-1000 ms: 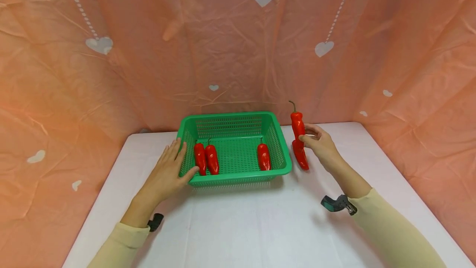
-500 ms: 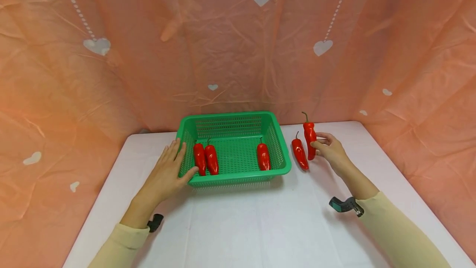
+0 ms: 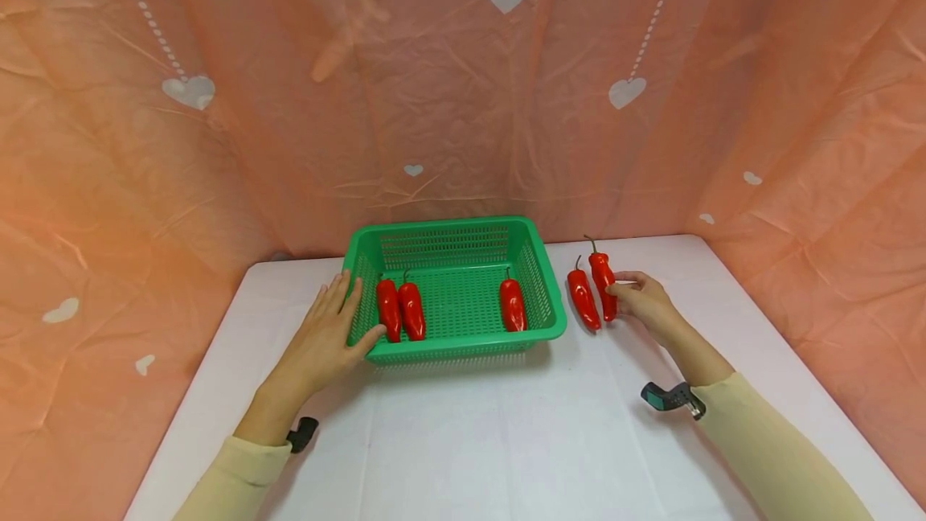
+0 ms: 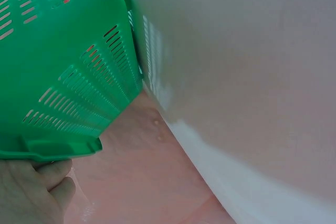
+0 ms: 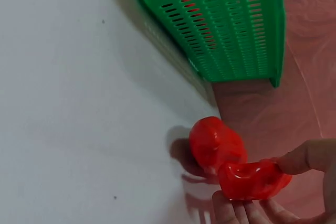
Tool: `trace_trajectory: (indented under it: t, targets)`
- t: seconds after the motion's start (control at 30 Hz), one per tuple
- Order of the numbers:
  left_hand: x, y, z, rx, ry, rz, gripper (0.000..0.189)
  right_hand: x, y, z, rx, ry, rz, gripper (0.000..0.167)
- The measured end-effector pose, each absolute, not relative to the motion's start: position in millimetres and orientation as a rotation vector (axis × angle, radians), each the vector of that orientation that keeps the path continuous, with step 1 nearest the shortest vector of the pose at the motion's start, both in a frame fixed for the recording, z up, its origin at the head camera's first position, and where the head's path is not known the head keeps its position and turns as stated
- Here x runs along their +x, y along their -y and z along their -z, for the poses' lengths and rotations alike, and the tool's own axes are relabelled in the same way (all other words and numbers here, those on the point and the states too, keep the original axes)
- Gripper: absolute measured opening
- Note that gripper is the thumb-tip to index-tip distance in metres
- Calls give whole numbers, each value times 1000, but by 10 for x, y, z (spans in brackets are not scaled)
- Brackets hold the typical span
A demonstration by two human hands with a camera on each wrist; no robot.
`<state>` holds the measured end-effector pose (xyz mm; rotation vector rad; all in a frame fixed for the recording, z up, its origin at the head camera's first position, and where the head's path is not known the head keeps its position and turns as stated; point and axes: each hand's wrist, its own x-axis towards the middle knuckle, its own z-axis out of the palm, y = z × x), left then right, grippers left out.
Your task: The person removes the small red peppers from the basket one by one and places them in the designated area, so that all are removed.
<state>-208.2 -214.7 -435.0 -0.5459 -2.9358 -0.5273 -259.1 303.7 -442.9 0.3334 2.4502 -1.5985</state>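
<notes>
My right hand (image 3: 647, 302) pinches a red chili pepper (image 3: 603, 284) between thumb and fingers, stem pointing to the back. Just left of it a second red pepper (image 3: 583, 300) lies on the table, outside the basket. In the right wrist view the held pepper (image 5: 252, 181) overlaps the lying one. My left hand (image 3: 318, 336) rests with straight fingers on the left rim of the green plastic basket (image 3: 463, 342). Inside, two red peppers (image 3: 412, 310) lie side by side at the left and one pepper (image 3: 513, 305) lies at the right.
A white cloth covers the table (image 3: 463, 441). An orange curtain (image 3: 463, 103) with white hearts hangs close behind the basket and along both sides. Dark wrist straps (image 3: 669, 397) sit at the sleeve cuffs.
My right hand has carried its pepper to the right and lowered it beside the lying pepper, which it earlier overlapped. The left hand and the basket stay put.
</notes>
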Motion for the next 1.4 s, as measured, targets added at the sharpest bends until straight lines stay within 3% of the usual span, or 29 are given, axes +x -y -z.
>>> trace_trajectory:
  t: [1.4]
  targets:
    - [-2086,2153,4350,-548,2929,534,94,-2619,-3024,4554,270,-2683,1372,54]
